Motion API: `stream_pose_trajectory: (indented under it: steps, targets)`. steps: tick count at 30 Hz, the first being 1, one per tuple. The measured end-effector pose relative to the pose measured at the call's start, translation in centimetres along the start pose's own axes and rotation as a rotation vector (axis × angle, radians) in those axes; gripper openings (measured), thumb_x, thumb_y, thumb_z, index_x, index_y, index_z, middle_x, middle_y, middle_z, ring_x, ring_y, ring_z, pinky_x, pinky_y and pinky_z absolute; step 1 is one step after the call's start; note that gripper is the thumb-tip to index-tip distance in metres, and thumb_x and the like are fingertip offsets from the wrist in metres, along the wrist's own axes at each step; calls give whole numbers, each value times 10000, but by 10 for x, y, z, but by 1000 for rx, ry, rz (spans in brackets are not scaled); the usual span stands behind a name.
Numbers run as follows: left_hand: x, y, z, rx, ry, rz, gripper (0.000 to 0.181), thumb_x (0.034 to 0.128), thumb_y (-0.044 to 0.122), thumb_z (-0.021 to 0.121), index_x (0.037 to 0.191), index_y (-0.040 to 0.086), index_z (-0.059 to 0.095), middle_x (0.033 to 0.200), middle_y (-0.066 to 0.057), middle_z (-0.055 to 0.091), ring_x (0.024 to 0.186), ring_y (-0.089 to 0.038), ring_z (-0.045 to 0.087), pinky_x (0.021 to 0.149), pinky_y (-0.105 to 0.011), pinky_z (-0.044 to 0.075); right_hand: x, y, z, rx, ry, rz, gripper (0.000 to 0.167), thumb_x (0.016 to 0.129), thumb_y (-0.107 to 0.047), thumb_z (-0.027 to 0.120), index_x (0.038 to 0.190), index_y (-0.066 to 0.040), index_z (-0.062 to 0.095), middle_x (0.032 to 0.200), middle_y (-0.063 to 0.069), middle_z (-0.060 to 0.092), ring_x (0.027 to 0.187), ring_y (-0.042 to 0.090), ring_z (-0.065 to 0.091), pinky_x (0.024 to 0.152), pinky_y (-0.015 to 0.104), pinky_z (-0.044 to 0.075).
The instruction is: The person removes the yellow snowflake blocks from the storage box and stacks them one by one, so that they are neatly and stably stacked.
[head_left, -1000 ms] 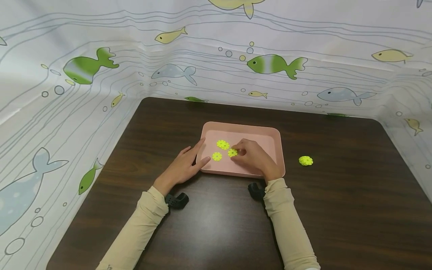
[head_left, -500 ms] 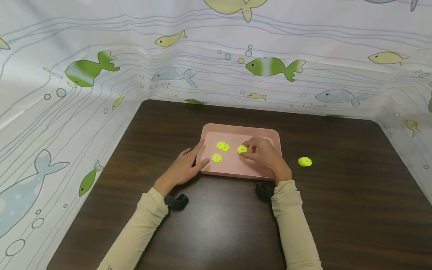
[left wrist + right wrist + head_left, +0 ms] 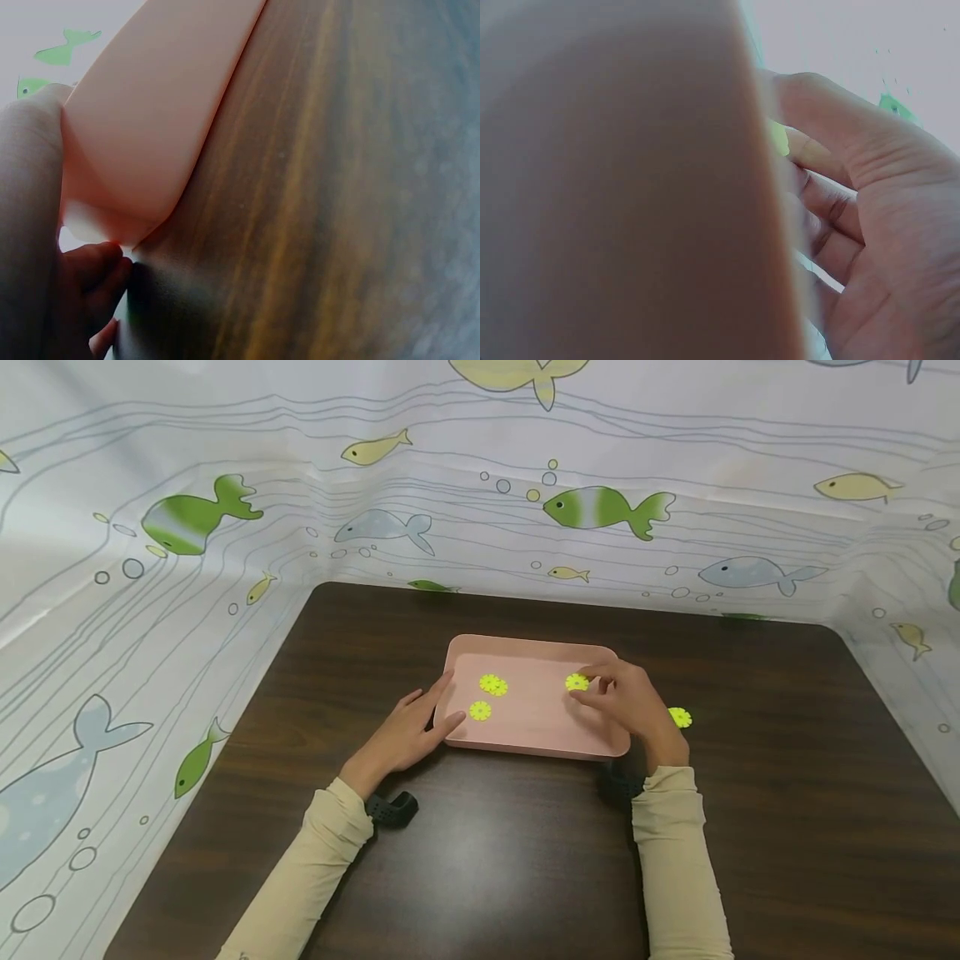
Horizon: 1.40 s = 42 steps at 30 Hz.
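A shallow pink tray [image 3: 525, 727] lies on the table. My left hand [image 3: 401, 732] holds its near left corner, thumb over the rim and fingers at the outer side; the left wrist view shows curled fingers against the tray wall [image 3: 150, 112]. Over the tray's right part my right hand [image 3: 633, 697] pinches a yellow notched interlocking disc [image 3: 576, 682] between thumb and index finger. Only a yellow edge of that disc [image 3: 779, 139] shows in the right wrist view. Two overlapping discs [image 3: 492, 685] and a single disc [image 3: 480, 711] lie in the tray's left half.
To the right of the tray, more yellow discs [image 3: 681, 717] lie on the dark wooden table [image 3: 480, 860], partly hidden by my right hand. A fish-patterned white sheet [image 3: 450, 485] stands round the table's back and sides.
My right hand has moved right across the tray with the pinched disc, away from the other discs. My left hand stays at the tray's corner.
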<state>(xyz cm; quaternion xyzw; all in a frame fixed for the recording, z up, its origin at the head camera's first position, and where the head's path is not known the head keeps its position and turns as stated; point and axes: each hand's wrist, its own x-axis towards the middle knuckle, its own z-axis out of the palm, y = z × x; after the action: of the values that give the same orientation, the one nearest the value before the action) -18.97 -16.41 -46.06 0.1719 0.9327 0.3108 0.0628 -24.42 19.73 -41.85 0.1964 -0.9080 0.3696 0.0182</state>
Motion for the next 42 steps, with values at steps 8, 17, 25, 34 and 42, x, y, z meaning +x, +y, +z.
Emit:
stream_pose_trajectory:
  steps: [8,17,25,34,42]
  targets:
    - [0,-1,0,1,1,1,809,1051,615,429,1683,213,123,1688,-38,266,1505,-235,376,1283,-438,109,-16,19,-25,8,95,59,328,888,-91,829,1164,64,746,928,172,616,796,255,508,622,213,426]
    - [0,1,0,8,5,6,800,1058,599,429,1681,188,140,1684,-54,275,1494,-252,394,1282,-447,117,-37,38,-45,-48,172,142,377,918,-198,819,1195,44,734,955,163,624,812,240,521,591,212,439]
    - [0,-1,0,10,0,2,796,1059,605,419,1683,209,122,1693,-31,248,1507,-232,370,1284,-430,104,-49,49,-55,-57,211,182,395,930,-248,809,1206,25,738,951,138,604,835,209,499,634,197,413]
    - [0,0,0,8,1,0,802,1058,603,424,1684,207,116,1693,-48,255,1510,-251,366,1284,-448,104,-61,58,-65,-70,213,243,467,957,-315,772,1256,39,711,1064,208,636,873,227,504,649,135,416]
    - [0,0,0,7,4,5,806,1056,610,419,1684,210,112,1687,-59,266,1509,-250,367,1284,-449,101,-77,72,-72,-60,232,332,488,944,-332,786,1240,50,720,1081,193,626,864,196,494,659,185,417]
